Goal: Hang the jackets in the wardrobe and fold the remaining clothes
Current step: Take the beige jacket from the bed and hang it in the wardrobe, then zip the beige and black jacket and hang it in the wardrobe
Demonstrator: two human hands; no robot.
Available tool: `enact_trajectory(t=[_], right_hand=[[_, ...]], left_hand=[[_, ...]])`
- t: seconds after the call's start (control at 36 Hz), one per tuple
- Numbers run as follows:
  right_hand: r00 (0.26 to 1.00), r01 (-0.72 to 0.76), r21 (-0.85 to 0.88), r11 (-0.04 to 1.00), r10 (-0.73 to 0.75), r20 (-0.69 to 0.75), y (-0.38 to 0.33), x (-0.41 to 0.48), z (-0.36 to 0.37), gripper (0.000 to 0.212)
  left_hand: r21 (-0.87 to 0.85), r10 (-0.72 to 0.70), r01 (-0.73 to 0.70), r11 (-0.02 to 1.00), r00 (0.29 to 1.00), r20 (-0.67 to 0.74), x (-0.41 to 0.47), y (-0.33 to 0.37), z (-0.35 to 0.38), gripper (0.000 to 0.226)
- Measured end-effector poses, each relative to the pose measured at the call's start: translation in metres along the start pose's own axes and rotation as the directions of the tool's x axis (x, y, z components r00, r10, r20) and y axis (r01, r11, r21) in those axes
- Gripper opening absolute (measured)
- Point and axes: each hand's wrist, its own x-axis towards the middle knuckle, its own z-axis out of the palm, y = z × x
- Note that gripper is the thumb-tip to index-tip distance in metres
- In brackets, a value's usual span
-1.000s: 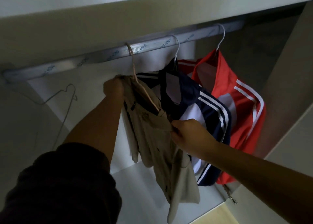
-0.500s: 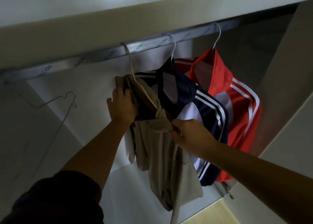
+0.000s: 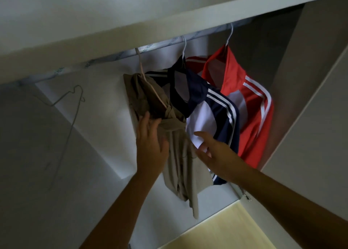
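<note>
A beige jacket [image 3: 180,165] hangs on a pale hanger [image 3: 150,84] from the wardrobe rail [image 3: 105,58]. To its right hang a navy and white striped jacket [image 3: 216,113] and a red striped jacket [image 3: 250,105], each on a white hanger. My left hand [image 3: 150,145] lies with straight fingers against the beige jacket's left side, below its collar. My right hand [image 3: 216,152] hovers with spread fingers just right of the beige jacket, in front of the navy one, holding nothing.
An empty wire hanger [image 3: 75,96] shows against the wardrobe's left inner wall. The white wardrobe top panel [image 3: 131,13] runs above the rail, a side panel [image 3: 310,98] stands at the right, and a pale yellow surface [image 3: 226,230] lies below.
My right hand has let go of the beige jacket's front and opened. My left hand has slid down from the collar to the jacket's side. The view has tilted upward.
</note>
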Motion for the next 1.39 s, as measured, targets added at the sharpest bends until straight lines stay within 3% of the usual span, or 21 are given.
enact_trajectory(t=[0.17,0.25,0.36,0.53,0.58,0.67,0.81,0.97,1.19,1.39], right_hand=[[0.97,-0.161,0.179,0.971,0.189,-0.151,-0.009,-0.064,0.0,0.035],[0.93,-0.236,0.316,0.919,0.308,-0.202,-0.012,-0.11,-0.009,0.03],[0.871,-0.287,0.437,0.852,0.423,-0.251,-0.011,-0.182,-0.024,0.025],[0.796,-0.348,0.47,0.811,0.52,-0.308,-0.002,-0.313,-0.067,0.018],[0.743,-0.369,0.47,0.802,0.558,-0.37,0.005,-0.363,-0.087,0.018],[0.612,-0.398,0.515,0.759,0.638,-0.467,0.015,-0.445,-0.116,0.018],[0.339,-0.334,0.646,0.686,0.727,-0.596,0.02,-0.582,-0.152,0.021],[0.046,-0.256,0.703,0.664,0.735,-0.677,0.01,-0.716,-0.175,0.025],[-0.342,-0.167,0.753,0.636,0.679,-0.65,0.009,-0.853,-0.181,0.025],[-0.571,-0.115,0.776,0.62,0.599,-0.562,0.027,-0.961,-0.197,0.024]], left_hand=[[-0.114,-0.012,0.015,0.993,1.0,0.025,-0.067,0.064,-0.025,0.028],[-0.21,-0.055,0.077,0.975,0.993,0.106,-0.1,0.105,-0.033,0.033],[-0.275,-0.052,0.106,0.956,0.979,0.195,-0.144,0.156,-0.031,0.018],[-0.445,0.097,0.072,0.892,0.933,0.346,-0.23,0.253,-0.011,0.022],[-0.48,0.156,0.085,0.873,0.884,0.441,-0.257,0.293,0.0,0.018],[-0.523,0.298,0.035,0.852,0.788,0.538,-0.293,0.355,0.016,0.017],[-0.647,0.515,-0.051,0.76,0.656,0.553,-0.358,0.467,0.034,0.016],[-0.768,0.709,-0.059,0.638,0.434,0.556,-0.45,0.57,0.039,0.016],[-0.873,0.863,-0.026,0.487,0.17,0.476,-0.545,0.68,0.053,0.019],[-0.893,0.907,0.161,0.419,-0.035,0.419,-0.633,0.772,0.082,0.025]])
